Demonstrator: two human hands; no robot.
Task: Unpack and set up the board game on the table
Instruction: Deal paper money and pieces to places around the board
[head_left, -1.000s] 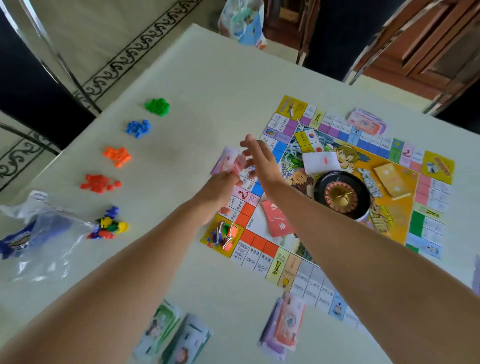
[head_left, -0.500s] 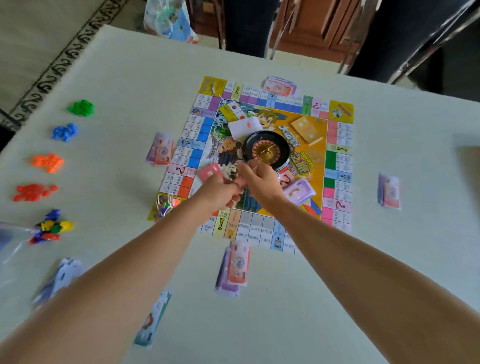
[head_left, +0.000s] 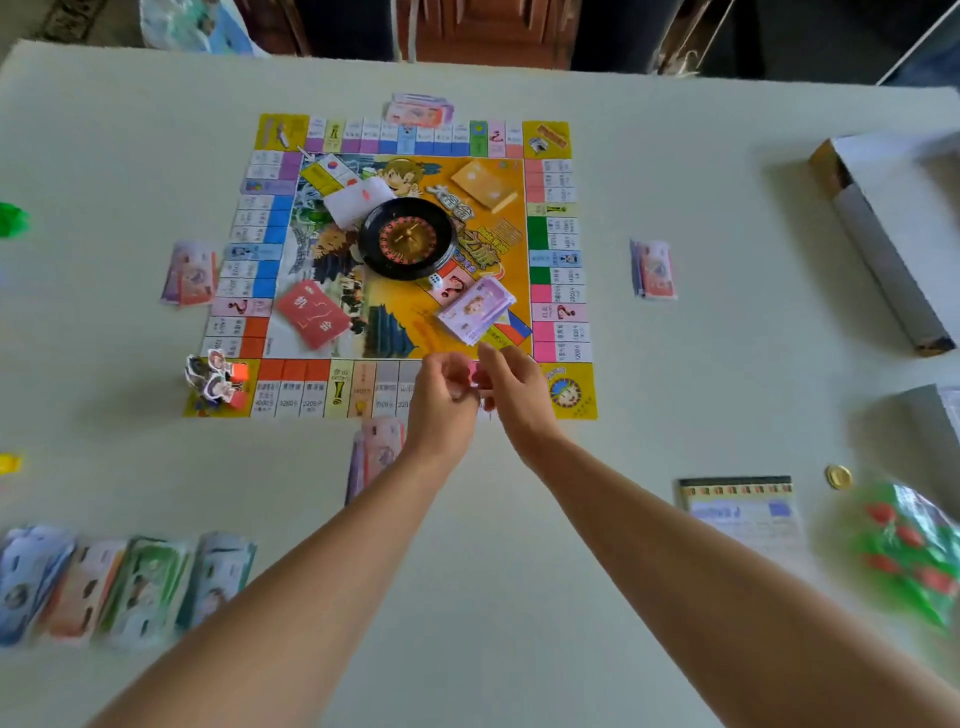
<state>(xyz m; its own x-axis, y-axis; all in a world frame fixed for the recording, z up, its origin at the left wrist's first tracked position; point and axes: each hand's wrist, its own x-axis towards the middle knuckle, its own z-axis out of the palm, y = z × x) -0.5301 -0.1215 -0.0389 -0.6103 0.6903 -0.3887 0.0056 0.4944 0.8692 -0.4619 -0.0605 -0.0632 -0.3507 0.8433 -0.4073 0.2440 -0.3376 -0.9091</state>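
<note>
The square game board (head_left: 556, 140) lies flat on the table with a black roulette wheel (head_left: 408, 239) at its centre. On the board lie a red card deck (head_left: 313, 314), white cards (head_left: 358, 200), a yellow deck (head_left: 485, 184), a purple banknote stack (head_left: 478, 309) and a white die (head_left: 435, 282). Paper pawn figures (head_left: 215, 382) stand on the near left corner. My left hand (head_left: 447, 395) and my right hand (head_left: 514, 389) meet over the board's near edge, fingers curled, pinching a small blurred pink piece (head_left: 475, 375) between them.
Banknote stacks lie left (head_left: 189, 273), beyond (head_left: 418, 109), right (head_left: 653, 269) and in front (head_left: 376, 452) of the board, with several more at the near left (head_left: 119, 587). At the right are an open box (head_left: 893, 234), a booklet (head_left: 740, 506), a gold coin (head_left: 838, 476) and a bag of red and green pieces (head_left: 914, 556).
Both hands have drawn back from the board's middle to its near edge. The view has swung right, bringing the box, booklet and bag into sight.
</note>
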